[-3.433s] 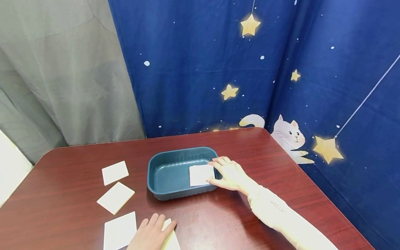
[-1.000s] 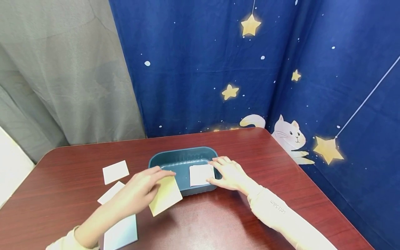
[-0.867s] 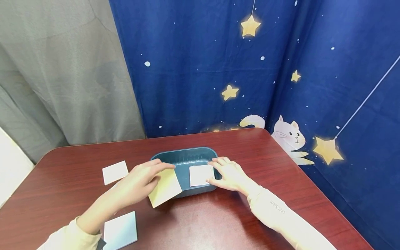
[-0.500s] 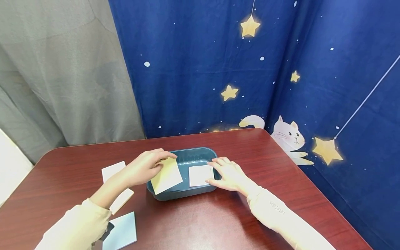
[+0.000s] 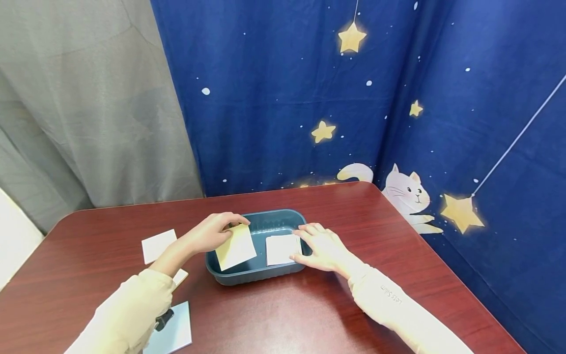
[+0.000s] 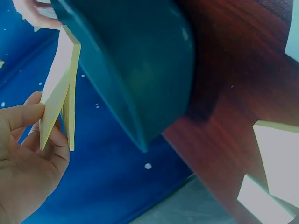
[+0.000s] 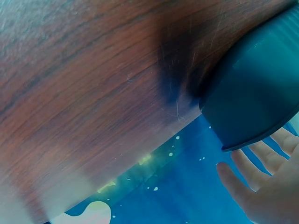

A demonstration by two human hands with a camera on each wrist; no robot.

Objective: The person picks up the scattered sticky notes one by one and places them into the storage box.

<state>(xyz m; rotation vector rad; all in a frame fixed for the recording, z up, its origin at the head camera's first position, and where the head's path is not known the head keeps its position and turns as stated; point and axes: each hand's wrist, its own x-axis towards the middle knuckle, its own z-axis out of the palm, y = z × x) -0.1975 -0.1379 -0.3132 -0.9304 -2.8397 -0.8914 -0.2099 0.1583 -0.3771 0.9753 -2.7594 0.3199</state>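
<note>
My left hand (image 5: 211,232) pinches a pale yellow pad of sticky notes (image 5: 237,248) over the left part of a dark teal plastic bin (image 5: 256,278). In the left wrist view the pad (image 6: 53,88) is parted into two layers along its lower edge, with the thumb on one face and fingers behind. The bin holds a small stack of white square notes (image 5: 283,249) at its right side. My right hand (image 5: 322,248) rests at the bin's right end, fingers spread over the rim; in the right wrist view its fingers (image 7: 250,170) are nearly straight.
Left of the bin on the reddish-brown table (image 5: 274,319) lie a white pad (image 5: 158,246), a cream pad (image 5: 180,278) mostly behind my left forearm, and a light blue pad (image 5: 177,330) partly under the sleeve. A blue starry curtain (image 5: 265,123) hangs behind.
My left hand has picked up the yellow pad from the front of the table and carried it up and over the bin, lowering it slightly inward. The right hand stays at the rim.
</note>
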